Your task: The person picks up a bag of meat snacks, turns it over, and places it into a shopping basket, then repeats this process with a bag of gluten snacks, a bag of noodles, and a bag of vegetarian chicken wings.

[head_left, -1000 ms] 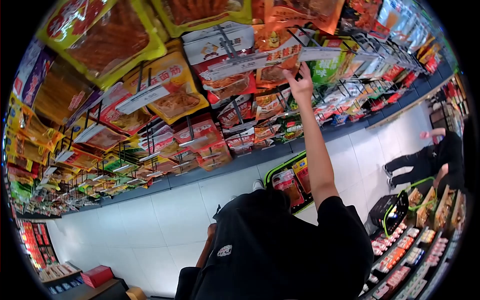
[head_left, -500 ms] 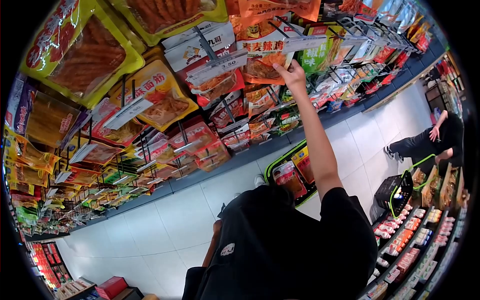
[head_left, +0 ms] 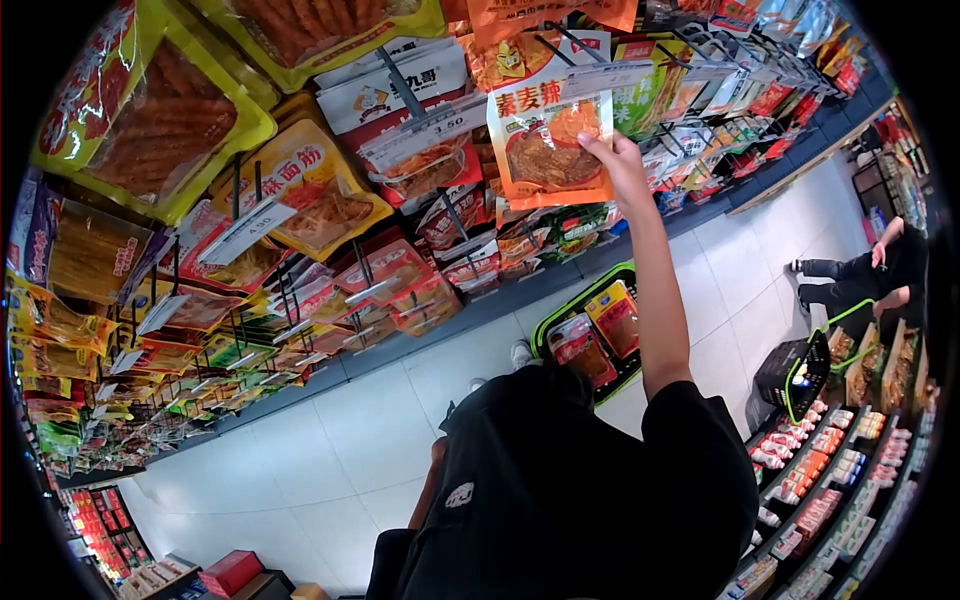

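My right hand (head_left: 625,168) is closed on the lower right edge of an orange and white snack packet (head_left: 555,150), thumb across its front. The packet hangs in front of the shelf, its top behind a price tag holder. Of my left arm (head_left: 430,482), a strip shows beside the black shirt; the fingers are hidden. Below the right forearm, a black basket with a green rim (head_left: 541,327) stands on the floor, holding a red packet (head_left: 582,350) and a yellow and red packet (head_left: 615,318).
Hanging snack packets fill the rack, with a 3.50 price tag (head_left: 448,124) on a hook. At the right are a person in black (head_left: 905,262), another green-handled basket (head_left: 785,375) and shelves of bottles (head_left: 780,448). Red boxes (head_left: 230,572) sit at the lower left.
My right hand has moved slightly right and down, drawing the orange packet lower and outward, so more of its front shows. The floor basket's contents are more visible.
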Action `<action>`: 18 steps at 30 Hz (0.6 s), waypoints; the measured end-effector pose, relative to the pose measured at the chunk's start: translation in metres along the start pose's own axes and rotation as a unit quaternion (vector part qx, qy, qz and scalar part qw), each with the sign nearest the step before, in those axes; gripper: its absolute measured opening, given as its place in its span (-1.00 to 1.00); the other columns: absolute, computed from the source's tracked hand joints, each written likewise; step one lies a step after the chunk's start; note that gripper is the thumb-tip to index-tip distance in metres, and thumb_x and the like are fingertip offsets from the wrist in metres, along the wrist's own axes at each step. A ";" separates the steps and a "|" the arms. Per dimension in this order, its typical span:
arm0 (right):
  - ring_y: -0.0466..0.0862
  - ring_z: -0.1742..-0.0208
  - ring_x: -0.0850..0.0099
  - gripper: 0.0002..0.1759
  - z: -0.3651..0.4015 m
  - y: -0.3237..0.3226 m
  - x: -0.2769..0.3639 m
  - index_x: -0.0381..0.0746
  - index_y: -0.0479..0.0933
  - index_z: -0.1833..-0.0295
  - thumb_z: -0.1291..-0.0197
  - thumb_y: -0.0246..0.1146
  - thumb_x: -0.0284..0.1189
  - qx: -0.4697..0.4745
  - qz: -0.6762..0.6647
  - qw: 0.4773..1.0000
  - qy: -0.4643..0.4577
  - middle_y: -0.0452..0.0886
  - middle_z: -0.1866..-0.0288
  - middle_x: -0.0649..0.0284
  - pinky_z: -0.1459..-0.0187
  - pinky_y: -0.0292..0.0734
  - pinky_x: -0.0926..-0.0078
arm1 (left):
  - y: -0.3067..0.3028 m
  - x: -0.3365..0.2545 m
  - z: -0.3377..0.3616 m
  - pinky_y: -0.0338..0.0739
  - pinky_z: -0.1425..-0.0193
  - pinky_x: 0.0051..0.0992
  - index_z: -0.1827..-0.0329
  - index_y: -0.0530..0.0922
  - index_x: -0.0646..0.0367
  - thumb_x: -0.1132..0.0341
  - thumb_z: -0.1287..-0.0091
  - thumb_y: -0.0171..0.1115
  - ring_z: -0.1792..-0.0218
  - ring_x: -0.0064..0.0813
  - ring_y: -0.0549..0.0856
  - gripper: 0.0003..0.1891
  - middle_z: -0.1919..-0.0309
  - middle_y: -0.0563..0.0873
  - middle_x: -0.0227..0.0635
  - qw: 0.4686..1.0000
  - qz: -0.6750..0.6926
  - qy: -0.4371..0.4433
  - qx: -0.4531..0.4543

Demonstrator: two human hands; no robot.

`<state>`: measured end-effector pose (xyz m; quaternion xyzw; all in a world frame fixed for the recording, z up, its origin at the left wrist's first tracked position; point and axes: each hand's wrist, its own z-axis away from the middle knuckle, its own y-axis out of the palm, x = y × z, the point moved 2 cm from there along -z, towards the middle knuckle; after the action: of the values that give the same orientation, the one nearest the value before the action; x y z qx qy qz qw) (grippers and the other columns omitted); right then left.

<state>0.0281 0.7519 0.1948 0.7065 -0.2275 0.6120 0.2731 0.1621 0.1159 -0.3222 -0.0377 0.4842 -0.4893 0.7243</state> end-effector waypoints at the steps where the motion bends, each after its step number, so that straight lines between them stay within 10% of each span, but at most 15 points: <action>1: 0.56 0.24 0.61 -0.77 0.007 -0.001 0.006 -0.29 0.53 0.17 -0.14 0.29 -0.37 0.010 -0.003 1.000 0.008 0.61 0.26 0.34 0.10 0.41 0.63 | -0.001 0.001 -0.001 0.52 0.15 -0.20 0.29 0.58 0.19 0.19 -0.19 0.01 0.20 -0.03 0.63 -0.73 0.26 0.66 -0.07 1.000 0.011 0.004 -0.004; 7: 0.54 0.09 0.60 -0.69 0.047 -0.022 0.015 -0.35 0.47 -0.01 -0.19 0.21 -0.42 0.043 -0.074 0.996 0.032 0.58 0.08 0.30 0.02 0.40 0.62 | -0.059 -0.088 0.012 0.53 0.23 -0.28 0.29 0.57 0.18 0.18 -0.22 0.04 0.30 -0.20 0.67 -0.75 0.35 0.67 -0.13 0.977 -0.184 0.111 0.000; 8: 0.53 0.05 0.57 -0.66 0.055 -0.028 0.016 -0.36 0.45 -0.05 -0.20 0.20 -0.42 0.040 -0.064 0.997 0.035 0.57 0.04 0.28 -0.02 0.38 0.60 | -0.069 -0.100 0.008 0.53 0.32 -0.31 0.22 0.58 0.16 0.21 -0.24 0.04 0.39 -0.33 0.66 -0.76 0.40 0.65 -0.24 0.989 0.097 -0.109 -0.013; 9: 0.53 0.01 0.55 -0.64 0.065 -0.032 0.018 -0.37 0.43 -0.08 -0.21 0.18 -0.43 0.036 -0.054 0.997 0.037 0.57 0.01 0.26 -0.06 0.36 0.59 | -0.074 -0.118 0.007 0.53 0.40 -0.35 0.16 0.59 0.15 0.23 -0.26 0.03 0.47 -0.46 0.65 -0.76 0.46 0.64 -0.35 0.876 0.363 -0.316 -0.026; 13: 0.53 0.02 0.54 -0.64 0.101 -0.042 0.028 -0.38 0.43 -0.07 -0.20 0.18 -0.43 0.009 -0.061 0.997 0.044 0.57 0.02 0.24 -0.06 0.37 0.58 | -0.119 -0.169 -0.019 0.51 0.14 -0.27 0.09 0.59 0.12 0.27 -0.17 0.08 0.26 -0.07 0.65 -0.72 0.35 0.68 -0.06 0.977 0.004 -0.067 -0.203; 18: 0.52 0.19 0.64 -0.71 0.136 -0.037 0.024 -0.35 0.50 0.03 -0.15 0.24 -0.44 -0.023 -0.056 0.996 0.066 0.59 0.19 0.34 0.10 0.39 0.66 | -0.173 -0.357 -0.016 0.49 0.17 -0.51 -0.04 0.53 0.23 0.25 -0.34 0.01 0.27 -0.43 0.64 -0.68 0.28 0.68 -0.23 0.968 0.188 0.054 -0.155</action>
<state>0.1568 0.6890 0.2005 0.6698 -0.1831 0.6355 0.3376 0.0153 0.2990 -0.0024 -0.0309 0.5909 -0.2646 0.7615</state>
